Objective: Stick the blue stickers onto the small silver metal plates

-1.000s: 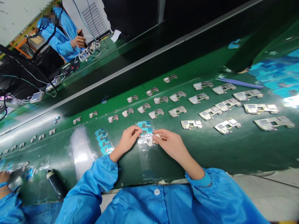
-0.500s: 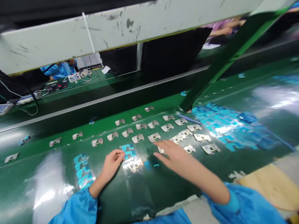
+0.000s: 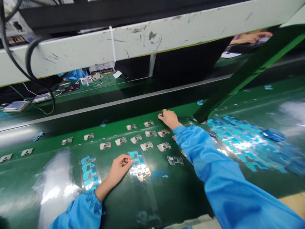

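My right hand [image 3: 168,118] reaches to the far row. Its fingers close on a small notched metal plate [image 3: 160,114], mostly covered by them. Closer in, my left hand [image 3: 119,168] has thumb and fingertips pinched together at the left edge of a clear film strip [image 3: 145,198]. A small glint shows among those fingers, too little to name. Bright blue cut-out stickers [image 3: 136,156] lie on the strip, and below them a shiny plate with white and gold parts [image 3: 143,173]. Similar silvery plates [image 3: 146,146] lie in loose rows beyond.
Another strip of blue stickers [image 3: 89,173] lies left, beside a glossy clear sheet [image 3: 53,181]. A wide sheet of blue pieces [image 3: 243,140] spreads at right. A green post [image 3: 247,73] slants up from the table under a scuffed white beam [image 3: 152,35]. Cables hang at upper left.
My right hand has moved from over the near plates to the far row and closed on a plate there. My left hand stays pinched beside the strip. The view has shifted.
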Action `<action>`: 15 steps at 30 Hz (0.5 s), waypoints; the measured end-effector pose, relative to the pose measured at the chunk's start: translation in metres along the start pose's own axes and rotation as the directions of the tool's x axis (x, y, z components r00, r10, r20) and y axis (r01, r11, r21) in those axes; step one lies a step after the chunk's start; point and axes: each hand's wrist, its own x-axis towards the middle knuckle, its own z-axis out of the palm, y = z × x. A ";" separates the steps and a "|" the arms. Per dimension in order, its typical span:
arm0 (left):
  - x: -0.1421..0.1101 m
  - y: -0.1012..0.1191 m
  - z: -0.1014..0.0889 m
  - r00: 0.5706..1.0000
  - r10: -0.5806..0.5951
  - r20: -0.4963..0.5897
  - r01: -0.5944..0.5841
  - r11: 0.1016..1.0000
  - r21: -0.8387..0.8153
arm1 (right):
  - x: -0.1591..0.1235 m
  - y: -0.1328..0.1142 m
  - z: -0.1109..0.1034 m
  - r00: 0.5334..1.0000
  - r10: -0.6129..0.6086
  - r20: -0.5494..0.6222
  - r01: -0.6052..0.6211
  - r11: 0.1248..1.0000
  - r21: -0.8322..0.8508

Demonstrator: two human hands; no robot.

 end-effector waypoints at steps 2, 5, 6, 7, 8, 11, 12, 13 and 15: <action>0.000 0.001 0.000 1.000 0.005 0.000 -0.005 1.000 -0.003 | -0.018 0.007 -0.012 1.000 -0.007 -0.028 0.008 1.000 0.022; 0.001 0.001 0.000 1.000 -0.004 -0.015 0.003 0.999 -0.033 | -0.090 0.020 -0.025 0.988 -0.060 -0.139 0.075 0.992 0.102; 0.001 0.000 0.000 1.000 -0.013 -0.020 0.012 0.999 -0.049 | -0.125 0.024 -0.024 0.981 -0.092 -0.171 0.115 0.985 0.132; 0.001 0.000 0.000 1.000 -0.022 -0.022 0.020 0.998 -0.065 | -0.161 0.029 -0.020 0.975 -0.104 -0.195 0.133 0.981 0.139; 0.002 -0.001 0.000 0.999 -0.029 -0.021 0.027 0.996 -0.080 | -0.198 0.033 -0.013 0.971 -0.095 -0.221 0.126 0.983 0.133; 0.002 -0.004 0.000 0.999 -0.034 -0.009 0.033 0.995 -0.094 | -0.283 0.048 0.013 0.944 -0.094 -0.317 0.123 0.990 0.074; 0.002 -0.005 0.000 1.000 -0.031 -0.006 0.030 0.995 -0.092 | -0.299 0.052 0.022 0.935 -0.124 -0.332 0.150 0.987 0.053; 0.002 -0.006 0.001 1.000 -0.027 -0.004 0.027 0.995 -0.091 | -0.308 0.055 0.029 0.928 -0.155 -0.339 0.177 0.984 0.035; 0.001 -0.007 0.001 1.000 -0.021 -0.003 0.021 0.995 -0.100 | -0.311 0.056 0.037 0.914 -0.201 -0.352 0.217 0.976 0.005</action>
